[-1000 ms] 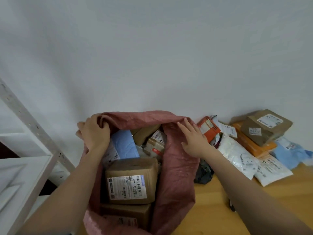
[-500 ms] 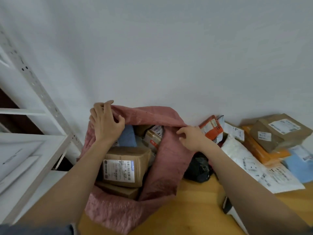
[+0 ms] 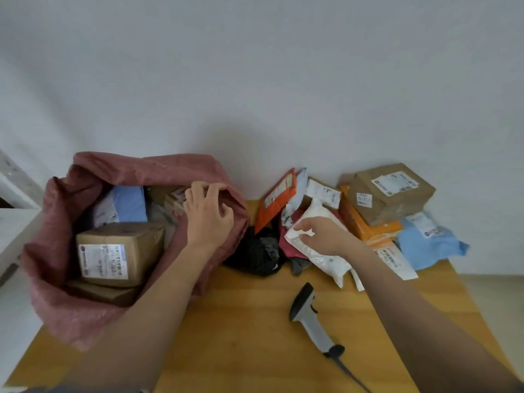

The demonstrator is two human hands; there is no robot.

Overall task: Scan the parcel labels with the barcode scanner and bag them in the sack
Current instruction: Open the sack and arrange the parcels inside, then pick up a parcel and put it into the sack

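Observation:
A pink woven sack [image 3: 85,316] stands open at the table's left, holding several parcels, among them a labelled brown box [image 3: 119,253] and a blue mailer [image 3: 129,204]. My left hand [image 3: 208,214] grips the sack's right rim. My right hand [image 3: 319,236] pinches the near end of a white mailer [image 3: 323,256] in the parcel pile. The grey barcode scanner [image 3: 310,316] lies on the table in front of the pile, with neither hand on it.
The pile against the wall holds an orange envelope [image 3: 276,202], a black bag [image 3: 255,253], stacked brown boxes [image 3: 391,191] on an orange parcel [image 3: 365,225], and a blue mailer [image 3: 428,239]. A white shelf [image 3: 11,222] stands left of the wooden table [image 3: 241,336].
My left hand moved from the sack's left rim to its right rim. My right hand left the rim and took hold of the white mailer. The camera tilted down, revealing the scanner.

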